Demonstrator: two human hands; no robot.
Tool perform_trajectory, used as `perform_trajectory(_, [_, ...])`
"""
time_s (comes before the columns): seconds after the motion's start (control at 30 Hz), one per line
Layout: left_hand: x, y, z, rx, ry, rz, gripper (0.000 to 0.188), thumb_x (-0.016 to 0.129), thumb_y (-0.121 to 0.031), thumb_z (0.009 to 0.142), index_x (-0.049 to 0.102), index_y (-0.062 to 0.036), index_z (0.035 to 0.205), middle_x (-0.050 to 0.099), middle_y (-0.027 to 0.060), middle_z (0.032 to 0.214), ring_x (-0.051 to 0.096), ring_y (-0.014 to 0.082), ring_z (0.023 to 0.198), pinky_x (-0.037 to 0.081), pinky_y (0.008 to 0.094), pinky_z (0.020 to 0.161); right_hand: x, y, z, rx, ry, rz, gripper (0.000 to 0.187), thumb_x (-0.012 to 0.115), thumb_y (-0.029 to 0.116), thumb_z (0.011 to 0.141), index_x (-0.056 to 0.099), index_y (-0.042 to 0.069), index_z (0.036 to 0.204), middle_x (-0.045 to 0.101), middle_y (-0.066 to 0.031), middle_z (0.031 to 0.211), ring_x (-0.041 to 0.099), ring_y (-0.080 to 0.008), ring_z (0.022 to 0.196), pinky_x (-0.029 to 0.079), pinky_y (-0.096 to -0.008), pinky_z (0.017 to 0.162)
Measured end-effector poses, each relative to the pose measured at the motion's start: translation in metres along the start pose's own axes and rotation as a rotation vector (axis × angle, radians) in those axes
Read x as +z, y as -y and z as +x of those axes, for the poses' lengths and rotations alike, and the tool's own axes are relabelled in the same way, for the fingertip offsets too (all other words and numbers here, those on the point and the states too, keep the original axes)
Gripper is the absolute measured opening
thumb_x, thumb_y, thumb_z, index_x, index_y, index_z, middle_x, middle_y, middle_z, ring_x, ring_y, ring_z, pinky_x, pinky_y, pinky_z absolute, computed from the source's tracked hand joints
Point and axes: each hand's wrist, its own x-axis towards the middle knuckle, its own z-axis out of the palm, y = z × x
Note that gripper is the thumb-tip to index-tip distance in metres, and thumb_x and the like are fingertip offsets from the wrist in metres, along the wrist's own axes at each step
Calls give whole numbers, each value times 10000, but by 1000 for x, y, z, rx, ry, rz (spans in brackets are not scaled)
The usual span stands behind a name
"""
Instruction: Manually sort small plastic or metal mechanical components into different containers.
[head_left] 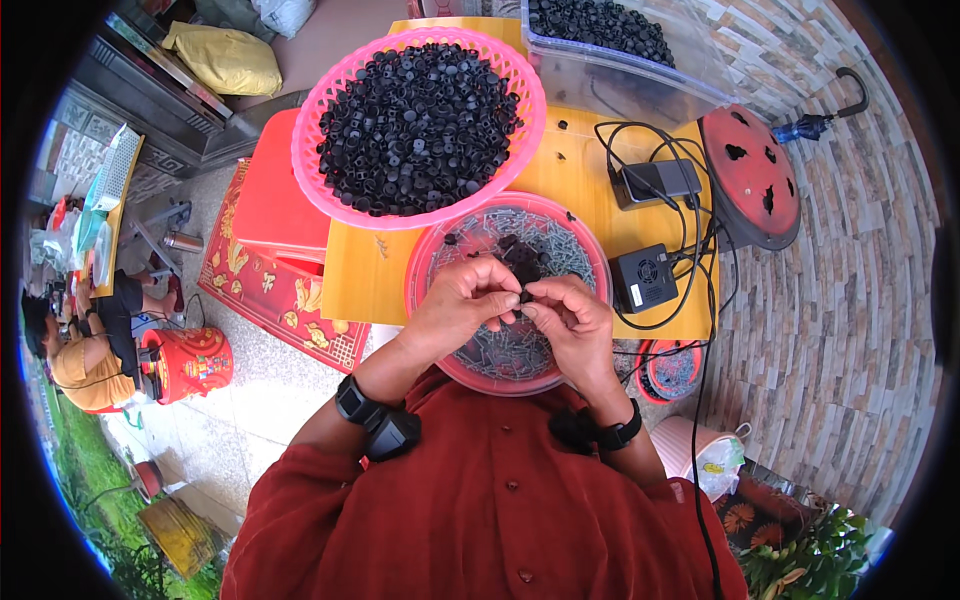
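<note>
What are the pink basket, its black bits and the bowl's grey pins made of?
Pink basket: probably plastic, slightly glossy, openwork rim. Black bits: likely plastic or rubber, satin, with soft highlights. Grey pins: probably metal, dull silvery sheen.

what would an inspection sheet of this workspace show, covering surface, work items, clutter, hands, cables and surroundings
Surface: yellow tabletop, partly covered.
Work items: pink basket heaped with small black parts; pink bowl holding thin metal fasteners and some black parts.
Clutter: a few loose black bits on the tabletop.
Hands: left hand and right hand pinch a small dark piece over the bowl.
Cables: black cables looped around two dark boxes.
Surroundings: brick-patterned wall right; red stool and another seated person left.
</note>
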Motion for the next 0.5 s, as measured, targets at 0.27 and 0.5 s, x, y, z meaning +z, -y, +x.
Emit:
perform_trajectory(0.27, [2, 3, -6, 483, -159, 1052, 194, 664, -80, 716, 551, -44, 868, 546, 79, 845, 599, 250, 709, 478, 364, 555, -14, 3, 1, 309, -64, 295, 201, 516, 92, 893, 572, 16, 1070, 572, -24, 846, 526, -69, 682, 431, -191, 576])
perform_trajectory(0.5, [2, 7, -10, 254, -65, 1097, 163, 648, -78, 715, 526, -46, 818, 510, 101, 827, 560, 327, 756, 448, 389, 609, -20, 0, -2, 417, -45, 737, 205, 524, 135, 893, 568, 10, 1049, 583, -37, 827, 525, -92, 663, 429, -222, 571])
